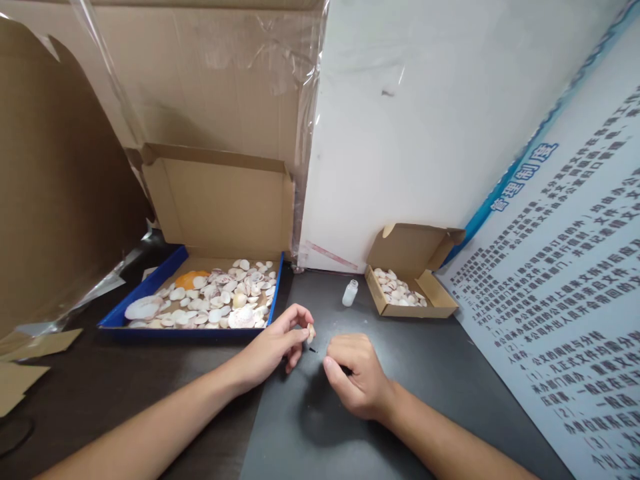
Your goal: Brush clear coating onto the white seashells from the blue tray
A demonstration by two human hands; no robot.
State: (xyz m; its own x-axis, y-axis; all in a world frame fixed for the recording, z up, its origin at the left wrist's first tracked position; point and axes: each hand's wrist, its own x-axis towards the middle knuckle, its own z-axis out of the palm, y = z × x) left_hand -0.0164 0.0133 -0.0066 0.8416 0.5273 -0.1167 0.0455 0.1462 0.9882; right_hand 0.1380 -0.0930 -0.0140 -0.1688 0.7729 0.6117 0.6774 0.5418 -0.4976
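Short of the desk's (215, 448) far edge, my left fingers (296, 313) pinch one apparently unfinished shell (311, 331), my right fingers (345, 347) curl, holding I can't tell what, and more lie in tray (145, 287) and box (415, 311).

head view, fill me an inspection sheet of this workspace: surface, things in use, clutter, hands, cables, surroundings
surface: dark table with a gray mat on its right part
things in use: shells in an open blue box; more in an open small box; small bottle beside it
clutter: cardboard scraps at the left
left hand: fingers pinch a small pale piece, likely a shell
right hand: fingers curled above the mat; cannot tell if they hold anything
cables: thin dark loop at lower left, possibly a cord
surroundings: cardboard sheets and white panel behind; printed poster at right
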